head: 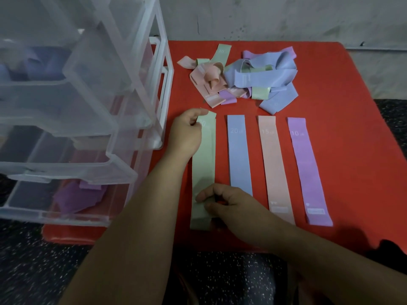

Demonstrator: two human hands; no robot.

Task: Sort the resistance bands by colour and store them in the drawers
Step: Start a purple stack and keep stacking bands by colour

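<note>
Green band (203, 164): lies flat and lengthwise on the red mat (343, 102), leftmost of four straight bands, just beside the drawer unit.
Left hand (187, 130): fingers curled, pinching the far end of the green band.
Right hand (224, 203): fingers curled, pinching the near end of the same band by its right edge.
Blue band (239, 155): flat, next right of the green one, marked 20, apart from it.
Pink band (275, 168): flat, right of the blue, marked 15.
Purple band (308, 170): flat, rightmost, marked 10, slightly slanted.
Unsorted pile (242, 78): tangled pink, green, blue and purple bands at the far side of the mat, beyond the row.
Drawer unit (141, 89): clear plastic, on the left, its drawers pulled out in steps.
Bottom drawer (72, 219): holds folded purple bands (77, 194).
Upper drawer contents: bluish shapes, too blurred to tell.
</note>
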